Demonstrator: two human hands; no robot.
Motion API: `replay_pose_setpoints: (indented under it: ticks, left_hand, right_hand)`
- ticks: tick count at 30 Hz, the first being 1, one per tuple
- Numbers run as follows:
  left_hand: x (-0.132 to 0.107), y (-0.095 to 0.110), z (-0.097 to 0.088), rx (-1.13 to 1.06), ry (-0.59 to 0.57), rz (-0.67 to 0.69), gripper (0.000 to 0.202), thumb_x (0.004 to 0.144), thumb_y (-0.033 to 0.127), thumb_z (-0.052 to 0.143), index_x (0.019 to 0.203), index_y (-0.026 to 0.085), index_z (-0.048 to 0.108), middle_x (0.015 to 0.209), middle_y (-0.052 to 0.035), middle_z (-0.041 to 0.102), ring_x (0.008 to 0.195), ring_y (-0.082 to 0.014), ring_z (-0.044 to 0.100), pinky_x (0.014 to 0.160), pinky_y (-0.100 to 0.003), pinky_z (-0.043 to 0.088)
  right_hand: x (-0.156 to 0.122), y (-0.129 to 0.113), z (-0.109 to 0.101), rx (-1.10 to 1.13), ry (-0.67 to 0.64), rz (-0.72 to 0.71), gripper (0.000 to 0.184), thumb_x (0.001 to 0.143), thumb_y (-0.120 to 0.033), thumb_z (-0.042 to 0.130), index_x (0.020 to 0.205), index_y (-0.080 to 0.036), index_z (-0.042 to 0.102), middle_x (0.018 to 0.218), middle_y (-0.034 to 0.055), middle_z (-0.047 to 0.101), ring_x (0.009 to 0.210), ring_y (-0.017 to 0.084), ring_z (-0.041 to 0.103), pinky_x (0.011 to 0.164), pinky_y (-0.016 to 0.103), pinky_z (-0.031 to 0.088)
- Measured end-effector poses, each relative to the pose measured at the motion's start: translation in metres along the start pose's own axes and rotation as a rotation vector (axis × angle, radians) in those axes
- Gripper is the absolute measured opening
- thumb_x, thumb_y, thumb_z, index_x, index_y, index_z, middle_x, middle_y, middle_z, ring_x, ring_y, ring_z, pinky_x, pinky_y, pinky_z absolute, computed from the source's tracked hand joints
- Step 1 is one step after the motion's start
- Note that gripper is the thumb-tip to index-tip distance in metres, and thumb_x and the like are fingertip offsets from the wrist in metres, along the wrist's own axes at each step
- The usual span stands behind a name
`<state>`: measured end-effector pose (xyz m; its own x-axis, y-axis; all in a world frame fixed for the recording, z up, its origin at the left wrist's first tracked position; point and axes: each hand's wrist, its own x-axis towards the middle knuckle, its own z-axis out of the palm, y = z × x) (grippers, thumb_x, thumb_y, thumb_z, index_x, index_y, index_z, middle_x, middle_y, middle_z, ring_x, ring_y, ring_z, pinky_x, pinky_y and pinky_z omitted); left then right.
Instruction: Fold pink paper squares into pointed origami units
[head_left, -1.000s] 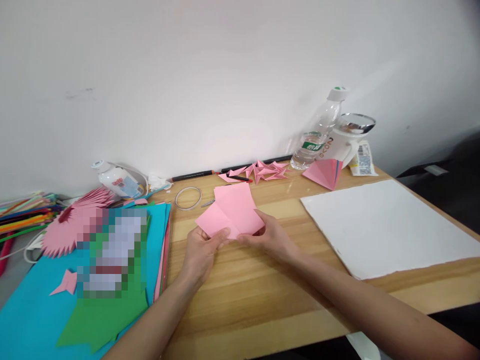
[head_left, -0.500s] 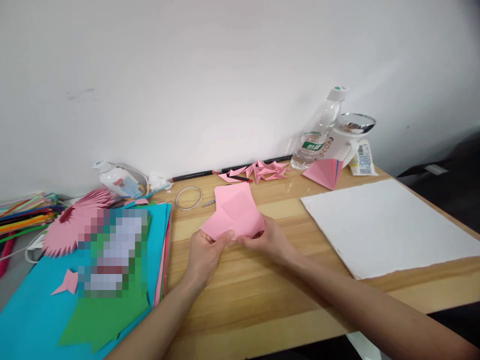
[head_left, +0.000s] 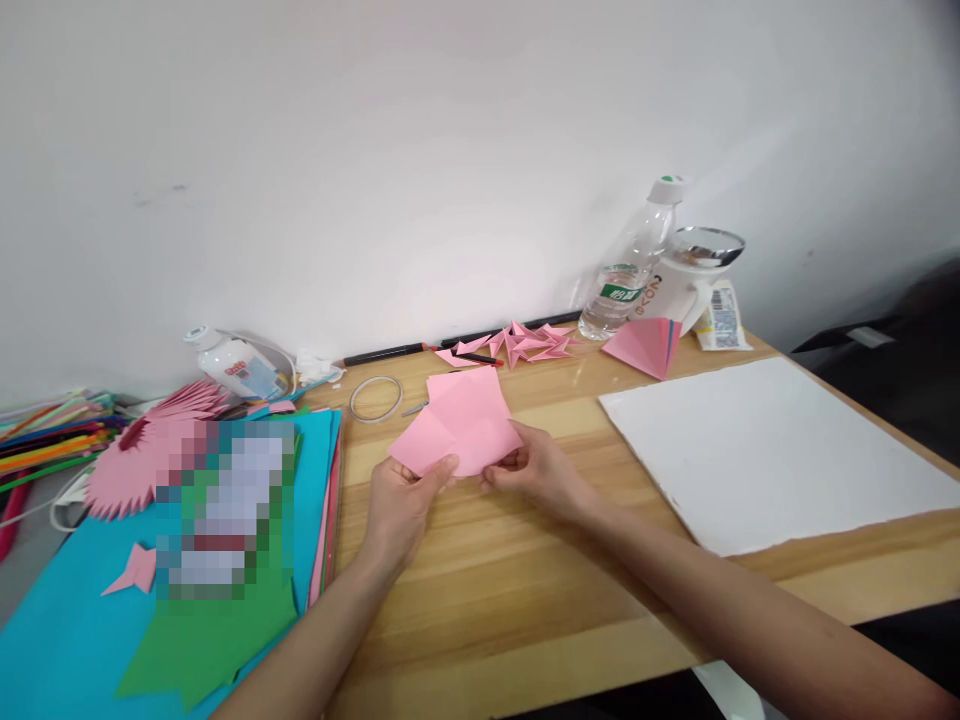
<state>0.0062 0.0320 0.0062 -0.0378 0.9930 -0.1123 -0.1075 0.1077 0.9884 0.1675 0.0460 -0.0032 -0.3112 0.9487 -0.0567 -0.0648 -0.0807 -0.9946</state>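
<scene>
A creased sheet of pink paper [head_left: 459, 438] is between my hands, tilted toward me over the wooden table [head_left: 480, 590]. My left hand [head_left: 400, 505] pinches its near left edge, thumb on top and fingers beneath. At the near right edge, my right hand [head_left: 541, 472] has its fingers curled against the sheet; part of them is hidden by the paper. Just beyond lies more pink paper [head_left: 466, 383], partly covered by the held sheet. Small scissors [head_left: 415, 409] poke out to the left of it, next to a ring of tape [head_left: 376, 399].
Folded pink pieces [head_left: 525, 345] and pens [head_left: 386, 354] lie along the wall. A water bottle [head_left: 621, 270], a white mug [head_left: 675, 290] and a pink folded cone [head_left: 645, 346] stand back right. A white board [head_left: 780, 455] lies right; coloured paper [head_left: 67, 620] left.
The right side of the pink sheet, curled up before, now lies flatter. My left hand and the paper's left corner have shifted slightly left.
</scene>
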Motion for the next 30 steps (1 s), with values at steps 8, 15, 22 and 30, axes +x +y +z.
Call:
replay_pose_setpoints:
  ticks: [8, 15, 22, 30]
  left_hand:
    - [0.002, 0.0, -0.002, 0.014, 0.012, -0.004, 0.035, 0.061, 0.027, 0.075, 0.091, 0.011, 0.069, 0.088, -0.0087, 0.072, 0.078, -0.0194, 0.065, 0.069, -0.026, 0.05]
    - [0.0, 0.003, -0.001, 0.094, -0.03, -0.024, 0.039, 0.058, 0.03, 0.077, 0.089, 0.01, 0.067, 0.087, -0.0104, 0.072, 0.076, -0.0212, 0.066, 0.068, -0.028, 0.051]
    - [-0.002, 0.008, 0.004, 0.099, -0.018, -0.031, 0.038, 0.051, 0.02, 0.077, 0.085, 0.012, 0.064, 0.083, -0.0084, 0.073, 0.071, -0.0195, 0.067, 0.066, -0.027, 0.052]
    - [-0.002, 0.007, 0.006, 0.199, 0.061, -0.075, 0.023, 0.051, 0.011, 0.068, 0.074, 0.012, 0.063, 0.069, -0.0048, 0.072, 0.06, -0.018, 0.066, 0.054, -0.023, 0.05]
  right_hand:
    - [-0.001, 0.003, -0.004, 0.051, -0.063, 0.054, 0.045, 0.058, -0.028, 0.074, 0.096, -0.014, 0.054, 0.081, 0.003, 0.064, 0.069, 0.015, 0.06, 0.061, 0.026, 0.048]
    - [-0.003, -0.006, -0.005, -0.062, -0.014, 0.13, 0.03, 0.06, -0.032, 0.071, 0.08, -0.012, 0.061, 0.063, -0.0005, 0.061, 0.056, 0.012, 0.053, 0.053, 0.023, 0.04]
    - [-0.003, -0.007, -0.004, -0.063, 0.043, 0.115, 0.029, 0.06, -0.029, 0.07, 0.082, -0.013, 0.061, 0.068, 0.0007, 0.062, 0.058, 0.013, 0.053, 0.054, 0.023, 0.041]
    - [-0.004, -0.01, 0.0, -0.067, -0.006, 0.138, 0.025, 0.059, -0.026, 0.068, 0.077, -0.01, 0.061, 0.064, 0.0005, 0.058, 0.056, 0.011, 0.047, 0.05, 0.021, 0.035]
